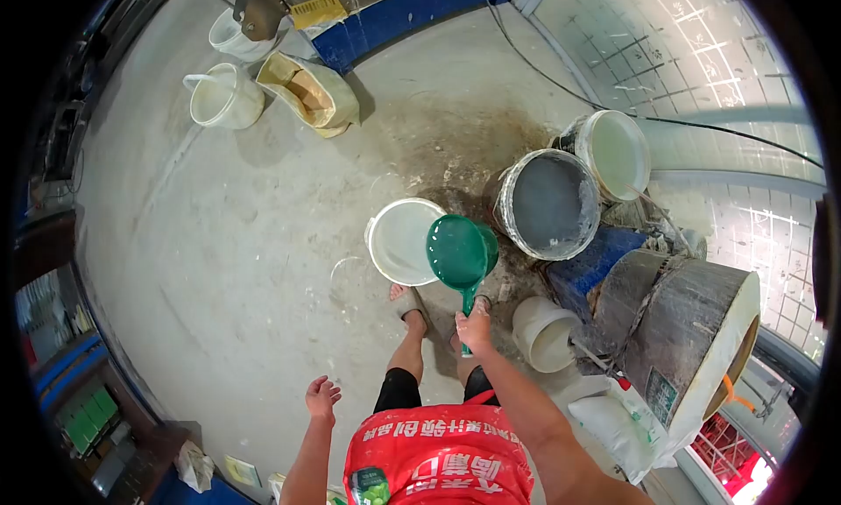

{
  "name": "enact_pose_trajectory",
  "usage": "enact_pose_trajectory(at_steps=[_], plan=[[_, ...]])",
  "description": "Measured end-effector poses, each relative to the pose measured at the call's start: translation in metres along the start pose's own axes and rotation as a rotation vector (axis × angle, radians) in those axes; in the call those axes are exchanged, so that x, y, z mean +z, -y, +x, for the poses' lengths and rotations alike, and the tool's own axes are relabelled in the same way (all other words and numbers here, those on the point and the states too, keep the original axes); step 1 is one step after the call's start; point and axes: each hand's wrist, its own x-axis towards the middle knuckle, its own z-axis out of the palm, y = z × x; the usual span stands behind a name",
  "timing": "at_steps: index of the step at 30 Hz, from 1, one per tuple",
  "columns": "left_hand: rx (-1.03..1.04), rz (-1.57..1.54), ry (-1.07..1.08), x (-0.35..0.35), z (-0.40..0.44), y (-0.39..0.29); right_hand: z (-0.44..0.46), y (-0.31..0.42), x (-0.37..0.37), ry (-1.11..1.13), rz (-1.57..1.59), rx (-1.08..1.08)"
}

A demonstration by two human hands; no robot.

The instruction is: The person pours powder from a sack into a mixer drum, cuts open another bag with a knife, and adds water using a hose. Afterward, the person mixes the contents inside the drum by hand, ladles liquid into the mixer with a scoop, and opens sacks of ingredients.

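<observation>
My right hand is wrapped round the handle of a green plastic dipper. The dipper looks to have liquid in it and hangs over the right edge of a white bucket that stands on the floor in front of my feet. My left hand hangs in the air at my left side, fingers apart and slightly curled, holding nothing. To the right of the dipper is a large bucket of grey liquid, its rim crusted. Behind that stands another bucket with pale liquid.
A metal mixer drum lies tilted at the right, with a small white bucket and a white sack near it. An open sack and a white pail stand at the upper left. A black cable crosses the upper right.
</observation>
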Motion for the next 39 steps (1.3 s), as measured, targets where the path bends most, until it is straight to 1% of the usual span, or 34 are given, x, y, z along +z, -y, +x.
enact_pose_trajectory(at_steps=[2, 3, 5, 8, 12, 14, 15, 17, 18, 20, 21, 23, 24, 25, 27, 29, 31, 33, 34, 36, 37, 39], plan=[[-0.009, 0.0, 0.001, -0.001, 0.001, 0.001, 0.0, 0.003, -0.002, -0.107, -0.226, -0.17], [-0.006, -0.001, 0.008, 0.0, 0.001, 0.001, -0.002, 0.011, -0.004, -0.105, -0.227, -0.17], [-0.003, 0.0, 0.015, 0.002, 0.002, 0.0, -0.006, 0.028, -0.008, -0.09, -0.269, -0.045], [0.004, -0.024, 0.028, 0.008, 0.001, -0.004, -0.01, 0.056, -0.014, -0.054, -0.332, 0.015], [0.012, -0.011, 0.026, 0.015, -0.001, -0.011, -0.006, 0.054, 0.002, -0.039, -0.337, -0.037], [0.016, 0.002, 0.026, 0.018, 0.0, -0.013, -0.005, 0.058, 0.008, -0.01, -0.282, -0.051], [0.017, 0.002, 0.025, 0.019, 0.0, -0.012, -0.006, 0.067, 0.003, -0.011, -0.276, -0.043], [0.019, 0.015, 0.032, 0.02, 0.0, -0.011, -0.01, 0.08, -0.008, 0.081, -0.334, -0.01], [0.023, 0.031, 0.025, 0.021, -0.001, -0.011, -0.01, 0.076, -0.006, 0.07, -0.331, 0.006], [0.028, 0.062, 0.042, 0.025, -0.003, -0.01, -0.007, 0.064, -0.006, -0.036, -0.315, -0.058], [0.029, 0.057, 0.033, 0.027, -0.004, -0.01, -0.006, 0.059, -0.012, -0.053, -0.317, -0.044], [0.031, 0.061, 0.044, 0.031, -0.008, -0.012, -0.004, 0.049, -0.026, -0.157, -0.116, -0.114], [0.026, 0.06, 0.039, 0.034, -0.009, -0.013, -0.001, 0.043, -0.035, -0.257, -0.032, -0.116], [0.021, 0.059, 0.032, 0.038, -0.01, -0.013, 0.004, 0.036, -0.048, -0.272, -0.035, -0.108], [0.029, 0.065, 0.052, 0.044, -0.012, -0.013, 0.023, 0.024, -0.083, -0.454, 0.157, 0.016], [0.037, 0.07, 0.059, 0.05, -0.015, -0.014, 0.047, 0.031, -0.138, -0.393, 0.221, 0.248], [0.045, 0.06, 0.088, 0.058, -0.018, -0.014, 0.097, -0.012, -0.153, -0.614, 0.047, 0.014], [0.051, 0.079, 0.093, 0.064, -0.024, -0.016, 0.138, -0.028, -0.176, -0.384, -0.077, 0.171], [0.055, 0.096, 0.098, 0.068, -0.026, -0.016, 0.151, -0.026, -0.184, -0.388, -0.073, 0.177], [0.056, 0.105, 0.095, 0.072, -0.031, -0.013, 0.175, -0.017, -0.198, -0.238, -0.125, 0.401], [0.053, 0.106, 0.085, 0.073, -0.034, -0.01, 0.187, -0.017, -0.198, -0.245, -0.117, 0.408], [0.05, 0.112, 0.08, 0.072, -0.037, -0.003, 0.209, -0.026, -0.191, -0.176, -0.187, 0.458]])
